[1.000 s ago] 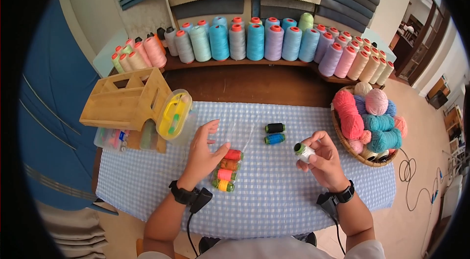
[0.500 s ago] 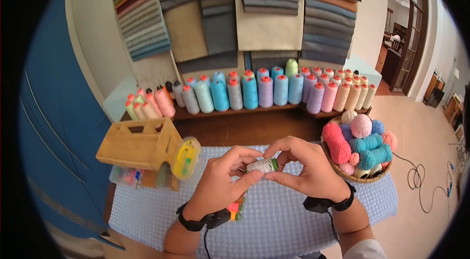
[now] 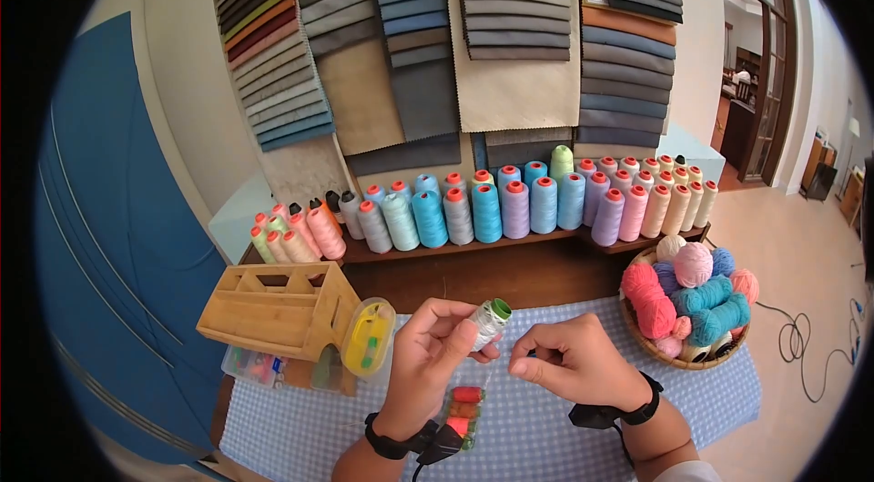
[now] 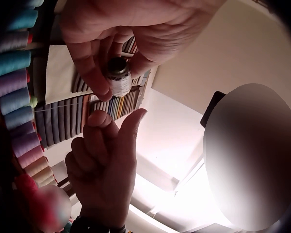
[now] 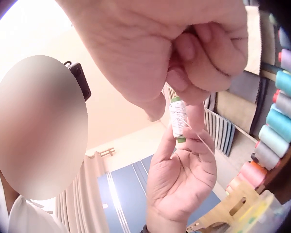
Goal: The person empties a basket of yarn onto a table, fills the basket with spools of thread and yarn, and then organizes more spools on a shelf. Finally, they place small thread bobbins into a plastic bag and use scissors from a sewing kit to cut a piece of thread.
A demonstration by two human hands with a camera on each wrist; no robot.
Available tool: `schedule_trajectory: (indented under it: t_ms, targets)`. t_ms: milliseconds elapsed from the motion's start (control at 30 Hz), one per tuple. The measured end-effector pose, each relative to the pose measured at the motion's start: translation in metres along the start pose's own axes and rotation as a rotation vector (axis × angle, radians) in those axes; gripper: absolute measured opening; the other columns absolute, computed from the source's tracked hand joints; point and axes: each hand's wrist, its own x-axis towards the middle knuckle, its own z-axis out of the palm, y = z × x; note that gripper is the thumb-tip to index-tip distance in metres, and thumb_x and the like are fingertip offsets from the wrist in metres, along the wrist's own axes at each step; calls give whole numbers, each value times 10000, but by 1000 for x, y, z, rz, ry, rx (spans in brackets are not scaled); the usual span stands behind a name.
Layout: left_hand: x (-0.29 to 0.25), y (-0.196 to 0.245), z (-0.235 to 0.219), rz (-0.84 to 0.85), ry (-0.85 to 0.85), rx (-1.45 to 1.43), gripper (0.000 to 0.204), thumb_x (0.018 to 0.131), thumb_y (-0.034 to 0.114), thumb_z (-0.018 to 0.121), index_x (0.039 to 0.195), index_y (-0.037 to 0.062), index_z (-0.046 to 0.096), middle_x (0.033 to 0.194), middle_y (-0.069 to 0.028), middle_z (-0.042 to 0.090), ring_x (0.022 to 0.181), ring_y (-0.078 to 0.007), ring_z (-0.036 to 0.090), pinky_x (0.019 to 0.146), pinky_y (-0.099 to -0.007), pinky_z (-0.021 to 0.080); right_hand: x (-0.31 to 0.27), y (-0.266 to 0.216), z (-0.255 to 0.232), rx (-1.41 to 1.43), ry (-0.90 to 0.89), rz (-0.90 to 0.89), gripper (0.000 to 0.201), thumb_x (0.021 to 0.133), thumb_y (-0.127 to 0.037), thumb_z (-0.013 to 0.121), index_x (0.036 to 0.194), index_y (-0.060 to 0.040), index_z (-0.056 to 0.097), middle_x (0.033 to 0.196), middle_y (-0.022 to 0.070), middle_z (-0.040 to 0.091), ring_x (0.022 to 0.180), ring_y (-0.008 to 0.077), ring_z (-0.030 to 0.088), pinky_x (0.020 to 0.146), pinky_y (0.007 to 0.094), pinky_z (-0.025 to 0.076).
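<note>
My left hand (image 3: 432, 359) holds a small spool of white thread (image 3: 489, 325) between thumb and fingers, tilted with its green end up and to the right. In the right wrist view, a loose strand (image 5: 199, 138) slants down from the white spool (image 5: 178, 119). Just right of it is my right hand (image 3: 578, 364), its thumb and index fingertips apart and the other fingers bent toward the palm. Nothing shows between them. Below the hands, a row of small spools, red (image 3: 469, 395), brown (image 3: 463, 410) and coral (image 3: 459, 427), lies on the checked cloth (image 3: 309, 423).
A wooden organizer (image 3: 273, 309) and a clear box with a yellow insert (image 3: 369, 336) stand on the left. To the right is a wicker basket (image 3: 645, 336) of yarn balls. Many large thread cones (image 3: 487, 213) line the shelf behind, below hanging fabric samples (image 3: 514, 63).
The white spool went from my right hand into both hands, then into my left hand alone. My right hand has drawn away to the right. The head view has tilted up.
</note>
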Motion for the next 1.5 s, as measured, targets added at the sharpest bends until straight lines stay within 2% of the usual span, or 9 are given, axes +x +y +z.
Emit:
schedule_trajectory:
  t_ms: [167, 233, 333, 700, 800, 900, 1133, 1333, 1500]
  targets:
    - [-3, 0, 3, 4, -4, -42, 304, 1039, 270, 595, 1173, 4, 533, 1038, -153, 700, 884, -199, 695, 750, -345, 572, 4, 7, 15, -111, 4, -36, 334, 859, -322, 816, 991, -39, 698, 571, 37, 607, 464, 155, 567, 472, 294, 423]
    - [-4, 0, 4, -11, 2, -65, 305, 1040, 271, 594, 1172, 3, 532, 1042, -154, 696, 886, -201, 694, 754, -347, 572, 9, 11, 35, 136, 317, -154, 468, 844, -284, 834, 1181, -23, 640, 577, 16, 596, 496, 141, 585, 498, 286, 436]
    - [-7, -2, 4, -12, 35, -97, 309, 1040, 275, 594, 1172, 3, 532, 1042, -155, 692, 885, -206, 693, 764, -351, 571, 8, 10, 41, 368, 267, -63, 580, 848, -254, 837, 1304, -12, 572, 572, -4, 555, 519, 99, 559, 521, 266, 426]
    - [-4, -5, 3, 52, 95, -46, 292, 1044, 267, 587, 1170, 9, 535, 1033, -162, 695, 864, -209, 691, 785, -353, 562, -5, 17, 23, 296, 118, 80, 234, 893, -263, 800, 896, -44, 717, 472, -50, 317, 445, 50, 248, 455, 276, 213]
    - [-4, -5, 3, 49, 97, -53, 286, 1044, 265, 585, 1170, 13, 533, 1028, -155, 696, 874, -208, 691, 783, -355, 563, -2, 16, 21, 102, 60, 78, 339, 876, -282, 818, 1050, -33, 668, 636, 11, 548, 550, 58, 470, 487, 250, 331]
    - [-5, -4, 4, 21, 109, -106, 282, 1046, 266, 581, 1169, 16, 533, 1033, -153, 695, 889, -208, 691, 794, -360, 568, 10, 28, 30, 220, 84, -179, 935, 873, -256, 822, 1549, -44, 212, 1291, 141, 587, 1160, 169, 596, 766, 266, 535]
    - [-4, -6, 3, 100, 110, -87, 287, 1043, 256, 588, 1174, 10, 522, 1063, -161, 698, 921, -216, 704, 829, -362, 575, 5, 12, 19, 716, -155, 290, 930, 942, -196, 752, 1594, -22, 112, 1047, 97, 678, 759, 79, 628, 662, 234, 503]
    - [-2, -8, 3, 134, 161, -88, 292, 1036, 241, 604, 1177, -4, 532, 1070, -155, 708, 925, -208, 712, 837, -352, 577, 6, 20, 18, 673, -167, 182, 577, 1010, -287, 666, 1451, 23, 459, 681, -39, 536, 613, 15, 444, 562, 216, 367]
    - [-2, -8, 2, 146, 173, -59, 293, 1040, 250, 596, 1177, -2, 534, 1069, -155, 710, 920, -207, 712, 833, -349, 577, 3, 25, 28, 587, -19, 97, 416, 1024, -346, 637, 774, -13, 636, 636, -71, 441, 597, 22, 343, 513, 254, 292]
